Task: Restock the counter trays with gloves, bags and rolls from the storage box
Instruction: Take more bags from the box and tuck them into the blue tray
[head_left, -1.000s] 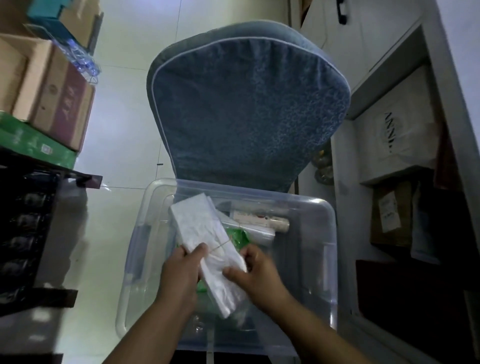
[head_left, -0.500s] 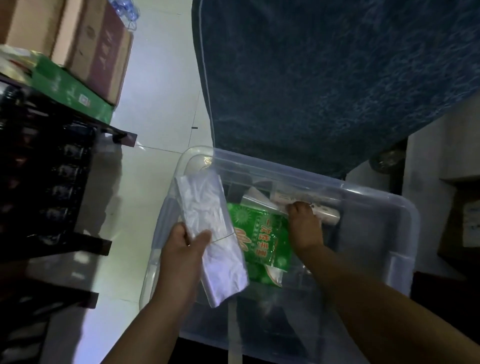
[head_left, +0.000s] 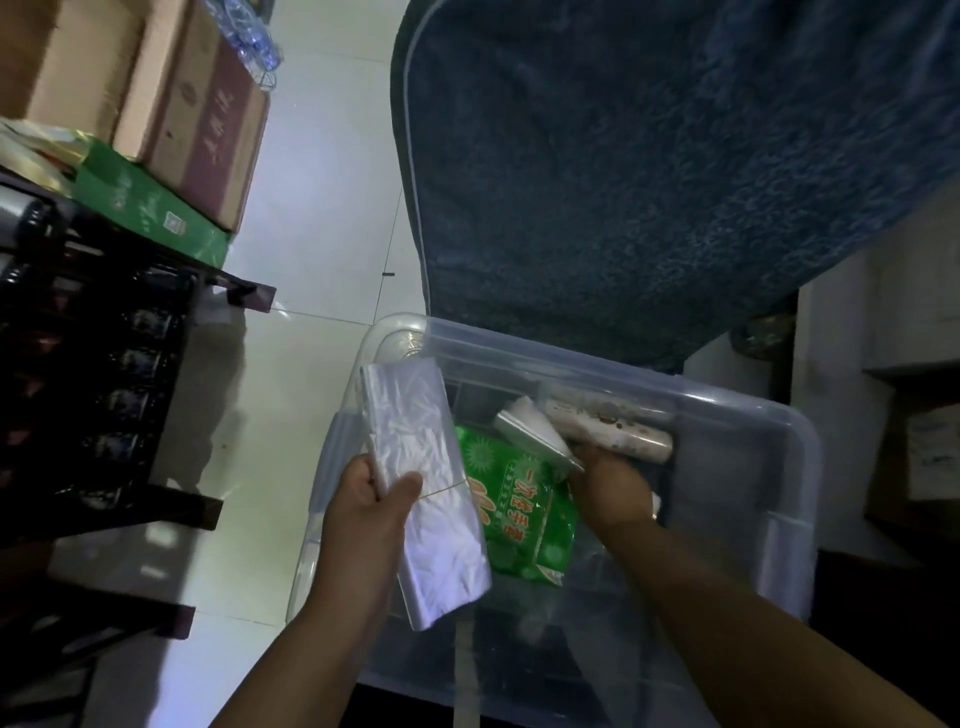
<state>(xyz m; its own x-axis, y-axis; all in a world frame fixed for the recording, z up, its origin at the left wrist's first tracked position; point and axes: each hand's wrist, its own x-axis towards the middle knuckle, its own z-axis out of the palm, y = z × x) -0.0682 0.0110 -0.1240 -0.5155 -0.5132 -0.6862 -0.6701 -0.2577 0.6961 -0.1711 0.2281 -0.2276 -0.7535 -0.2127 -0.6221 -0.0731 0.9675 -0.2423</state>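
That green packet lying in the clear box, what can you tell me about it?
The green packet is a flat, glossy plastic pack, bright green with paler sunburst shapes and red and yellow printed characters. It looks sealed and lies tilted inside the clear storage box. The bundle of clear bags held in the left hand covers its left edge, and the right hand reaches in just beside its upper right corner.

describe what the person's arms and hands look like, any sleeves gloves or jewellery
Both forearms are bare up to the picture's edge, with no sleeves in view. The left hand and right hand wear no gloves. No watch or ring can be made out in the dim light.
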